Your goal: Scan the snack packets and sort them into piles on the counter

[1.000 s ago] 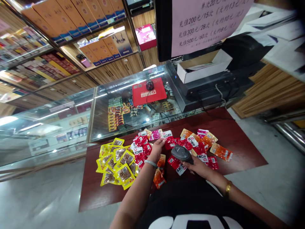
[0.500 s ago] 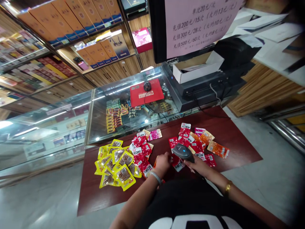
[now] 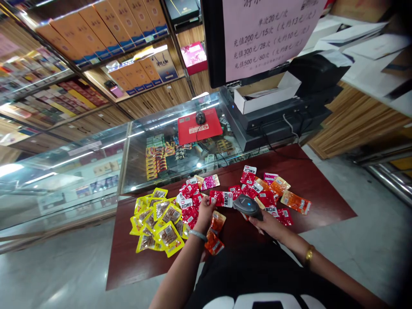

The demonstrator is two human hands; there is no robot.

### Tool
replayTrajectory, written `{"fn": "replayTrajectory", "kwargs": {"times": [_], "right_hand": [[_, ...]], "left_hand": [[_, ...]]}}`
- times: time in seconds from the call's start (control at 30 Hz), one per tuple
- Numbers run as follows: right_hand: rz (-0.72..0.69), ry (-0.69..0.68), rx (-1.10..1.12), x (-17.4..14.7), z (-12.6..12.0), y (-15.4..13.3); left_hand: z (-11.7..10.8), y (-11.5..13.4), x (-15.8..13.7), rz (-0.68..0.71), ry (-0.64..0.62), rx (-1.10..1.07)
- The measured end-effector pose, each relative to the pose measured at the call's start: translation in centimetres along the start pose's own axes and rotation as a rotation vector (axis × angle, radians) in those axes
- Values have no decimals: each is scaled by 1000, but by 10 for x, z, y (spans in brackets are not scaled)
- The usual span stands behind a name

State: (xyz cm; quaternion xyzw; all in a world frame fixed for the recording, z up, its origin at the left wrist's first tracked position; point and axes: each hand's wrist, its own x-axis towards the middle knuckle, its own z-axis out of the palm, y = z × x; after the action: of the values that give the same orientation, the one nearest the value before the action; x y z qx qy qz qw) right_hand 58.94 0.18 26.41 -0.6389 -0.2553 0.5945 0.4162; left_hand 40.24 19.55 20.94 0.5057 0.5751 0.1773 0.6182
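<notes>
A red snack packet (image 3: pixel 222 198) is pinched at its left end by my left hand (image 3: pixel 206 211). My right hand (image 3: pixel 264 221) is wrapped round a dark grey barcode scanner (image 3: pixel 247 205), whose head points left beside that packet's right end. To the left lies a heap of yellow-edged snack packets (image 3: pixel 161 223), with red packets (image 3: pixel 189 214) next to it, partly behind my left hand. Orange packets (image 3: pixel 215 244) lie just right of my left wrist. Beyond the scanner is a second pile of red packets (image 3: pixel 266 198), with an orange packet (image 3: pixel 295 201) at its right edge.
Everything lies on a dark red board (image 3: pixel 328 204) against a glass display counter (image 3: pixel 135 171). On the glass are a red mouse pad (image 3: pixel 189 131) and a black mouse (image 3: pixel 200 118). A monitor with a pink notice (image 3: pixel 270 38) and a white open box (image 3: pixel 247 103) stand behind.
My left hand has moved left and up from near the scanner and now holds out a red packet. Orange packets beneath it have come into sight. My right hand and the scanner stay nearly in place.
</notes>
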Motion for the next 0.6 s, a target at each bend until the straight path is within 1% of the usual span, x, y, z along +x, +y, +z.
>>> {"fn": "replayTrajectory", "kwargs": {"times": [0.1,0.2,0.33,0.43,0.6], "right_hand": [[4,-18,3,0,-1,4],[26,-33,8,0,0,3],[25,-54,1,4,4,0],[22,-58,-26,10,7,-1],[72,-23,-20,16,10,1]], "left_hand": [[-1,-1,3,-14,-21,-42],[2,-2,6,11,-62,-103],[15,2,7,94,-153,-126],[26,9,5,96,-228,-91],[29,12,7,65,-181,27]]}}
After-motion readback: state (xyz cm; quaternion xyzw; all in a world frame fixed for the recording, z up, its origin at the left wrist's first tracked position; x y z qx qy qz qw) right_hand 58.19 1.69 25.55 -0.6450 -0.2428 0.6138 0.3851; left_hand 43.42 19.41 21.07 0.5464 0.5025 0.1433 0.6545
